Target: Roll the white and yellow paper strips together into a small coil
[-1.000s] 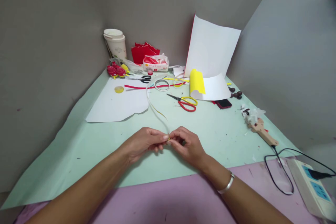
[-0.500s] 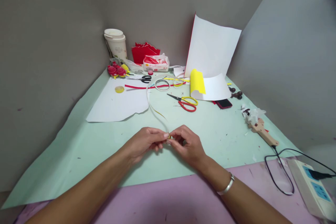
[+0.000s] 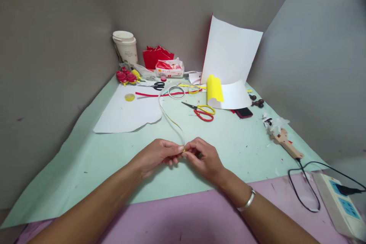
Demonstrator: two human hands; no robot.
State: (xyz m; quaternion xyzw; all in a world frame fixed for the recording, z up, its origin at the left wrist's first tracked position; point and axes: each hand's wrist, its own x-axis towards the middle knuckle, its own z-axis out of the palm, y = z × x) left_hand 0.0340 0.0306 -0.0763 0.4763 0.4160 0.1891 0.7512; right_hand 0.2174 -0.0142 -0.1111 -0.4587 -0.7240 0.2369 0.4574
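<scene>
Close together over the green table cover [image 3: 108,160], my left hand [image 3: 161,154] and my right hand [image 3: 204,158] pinch the near end of a thin pale strip [image 3: 170,119] between thumbs and fingertips. One edge of this strip looks yellow, and from my fingers it curves away toward the back. A small yellowish bit shows at the pinch, mostly hidden by the fingertips. Beyond my hands lie red-and-yellow-handled scissors [image 3: 204,111], their blades pointing left. Farther back are a white ring [image 3: 176,92] and a long red strip [image 3: 148,94].
White paper [image 3: 128,116] lies at left with a yellow tape roll [image 3: 129,97]. Black scissors [image 3: 158,86], a wipes pack [image 3: 170,69] and a lidded cup [image 3: 126,47] are behind. A yellow corrugated sheet [image 3: 214,88], phone [image 3: 243,113], glue gun [image 3: 286,145] and power strip [image 3: 340,202] are at right.
The strip's near part has shifted slightly, and its curve now runs smoothly to my fingers. Both hands keep nearly the same place and pinch.
</scene>
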